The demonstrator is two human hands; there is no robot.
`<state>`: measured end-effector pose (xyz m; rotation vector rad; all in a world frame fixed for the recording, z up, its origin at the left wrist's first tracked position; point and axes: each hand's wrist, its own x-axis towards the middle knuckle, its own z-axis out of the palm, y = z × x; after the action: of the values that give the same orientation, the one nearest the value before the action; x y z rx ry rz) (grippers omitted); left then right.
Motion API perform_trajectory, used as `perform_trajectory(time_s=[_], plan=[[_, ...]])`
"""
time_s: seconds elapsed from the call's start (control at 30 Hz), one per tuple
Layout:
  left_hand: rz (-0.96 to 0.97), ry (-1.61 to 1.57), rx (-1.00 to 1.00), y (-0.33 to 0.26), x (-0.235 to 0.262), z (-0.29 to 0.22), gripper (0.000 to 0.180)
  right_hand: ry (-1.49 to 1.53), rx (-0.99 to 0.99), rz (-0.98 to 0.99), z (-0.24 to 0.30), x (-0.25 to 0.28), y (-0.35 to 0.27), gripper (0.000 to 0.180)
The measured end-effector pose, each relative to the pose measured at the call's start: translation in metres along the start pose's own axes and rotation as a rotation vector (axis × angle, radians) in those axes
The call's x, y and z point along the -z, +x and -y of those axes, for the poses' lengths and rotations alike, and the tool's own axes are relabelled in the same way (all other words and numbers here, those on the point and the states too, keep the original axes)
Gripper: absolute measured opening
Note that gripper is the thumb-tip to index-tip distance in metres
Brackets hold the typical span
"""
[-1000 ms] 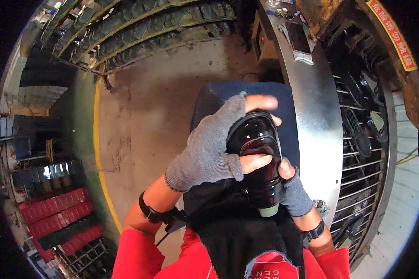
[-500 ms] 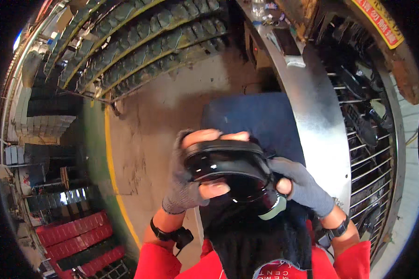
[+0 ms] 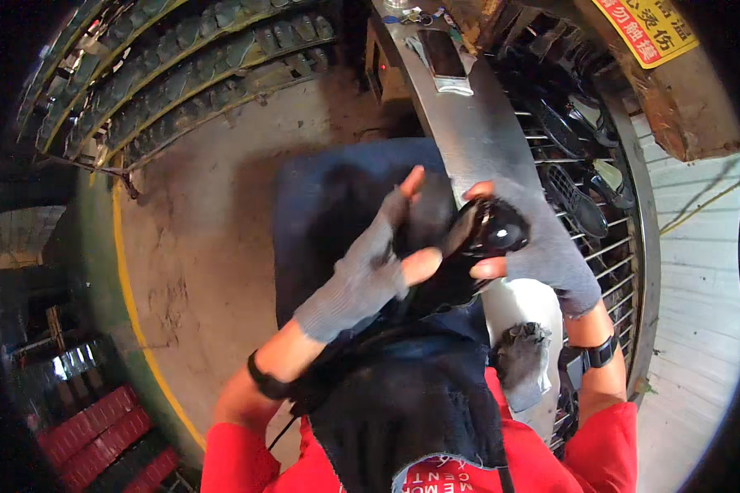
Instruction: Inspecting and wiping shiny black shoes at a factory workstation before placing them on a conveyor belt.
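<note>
My right hand (image 3: pixel 534 246), in a grey fingerless glove, grips a glossy black shoe (image 3: pixel 501 232) by its rounded end, thumb below and fingers above. Its shiny surface catches the light, while the side toward my left hand is dark and blurred. Close to that side is my left hand (image 3: pixel 366 263), gloved alike, with thumb and fingers spread apart. Whether its fingertips touch the shoe I cannot tell. Both hands are above a dark blue surface (image 3: pixel 304 214) and a black apron (image 3: pixel 411 394).
Along the right runs a metal bench (image 3: pixel 468 131) bearing a dark flat phone-like object (image 3: pixel 444 53). Beside it, a barred rack (image 3: pixel 624 275) carries several black shoes (image 3: pixel 579 201). A grey crumpled cloth (image 3: pixel 524 349) lies near my right forearm. Loaded shelves (image 3: pixel 197 70) stand far left.
The shoe has moved right and turned, so its rounded end sits in my right hand. My left hand has loosened from around it, fingers spreading. The view has shifted rightward.
</note>
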<state>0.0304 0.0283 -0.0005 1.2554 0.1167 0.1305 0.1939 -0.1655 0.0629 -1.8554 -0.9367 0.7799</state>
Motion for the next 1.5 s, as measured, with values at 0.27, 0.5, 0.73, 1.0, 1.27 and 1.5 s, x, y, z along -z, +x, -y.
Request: perform_trajectory(time_s=[0.27,0.5,0.73,1.0,1.27,1.5], plan=[[-0.124,0.234,-0.189,0.017,-0.002,0.014,0.048,-0.141,0.012,0.103,0.006,-0.015,0.009,0.084],[-0.197,0.109,-0.134,0.008,-0.008,0.012,0.046,-0.218,0.116,-0.012,0.010,-0.033,0.012,0.074],[-0.233,0.375,-0.136,-0.008,-0.008,-0.001,0.080,-0.286,0.181,-0.013,0.034,-0.040,0.005,0.066],[0.178,0.344,-0.411,-0.034,0.011,-0.032,0.060,-0.214,0.003,0.179,0.057,-0.041,-0.037,0.098],[-0.111,-0.030,-0.001,-0.036,-0.022,-0.038,0.042,-0.475,0.231,0.361,0.060,-0.047,-0.039,0.089],[-0.037,-0.101,0.027,-0.032,-0.016,-0.035,0.044,-0.577,0.389,0.343,0.060,-0.051,-0.024,0.094]])
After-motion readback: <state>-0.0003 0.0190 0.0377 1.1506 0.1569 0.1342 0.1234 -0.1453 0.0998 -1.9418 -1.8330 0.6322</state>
